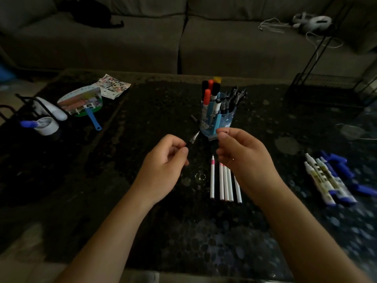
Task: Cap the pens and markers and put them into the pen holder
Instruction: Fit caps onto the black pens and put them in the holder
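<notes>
My left hand [163, 168] grips a black pen [193, 138], its bare metal tip pointing up and right toward the blue pen holder [216, 121]. The holder stands at the table's middle, filled with orange, black and yellow capped markers and dark pens. My right hand [242, 158] hovers just in front of the holder with thumb and forefinger pinched; whether a cap sits between them is too dark to tell. Several white pens [224, 181] with pink tips lie side by side under my right hand. A small dark cap [194, 117] lies left of the holder.
White markers with blue caps [326, 180] and loose blue caps [342, 166] lie at the right. A paper fan [83, 101], a sticker sheet [114, 85] and a white cup [46, 125] sit at the left. A grey sofa [183, 37] stands behind the dark table.
</notes>
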